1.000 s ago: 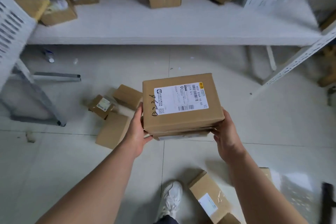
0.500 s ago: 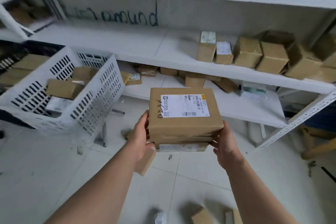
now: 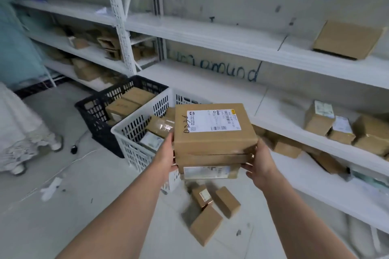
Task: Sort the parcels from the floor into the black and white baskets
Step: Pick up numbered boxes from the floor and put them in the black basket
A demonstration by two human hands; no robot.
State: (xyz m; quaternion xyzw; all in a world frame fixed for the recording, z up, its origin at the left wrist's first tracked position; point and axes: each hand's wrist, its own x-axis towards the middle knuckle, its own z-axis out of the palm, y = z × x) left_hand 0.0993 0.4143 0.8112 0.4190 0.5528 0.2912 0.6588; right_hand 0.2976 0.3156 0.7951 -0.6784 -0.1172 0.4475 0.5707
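I hold a stack of cardboard parcels (image 3: 214, 139) in front of me, a labelled box on top and flatter ones beneath. My left hand (image 3: 166, 153) grips its left side and my right hand (image 3: 260, 164) grips its right side. The white basket (image 3: 130, 132) stands just left of the stack and holds several parcels. Behind it, the black basket (image 3: 94, 111) also holds parcels. Three small parcels (image 3: 210, 210) lie on the floor below the stack.
White metal shelving (image 3: 231, 35) with many boxes runs along the wall to the right and back. A shelf upright (image 3: 117, 17) stands behind the baskets. A person in a white skirt (image 3: 19, 128) stands at the far left. A cable and scraps lie on the floor.
The view has swung up and left from the floor. Both baskets now show, the white one close beside the stack. My hands keep the same grip on the stack.
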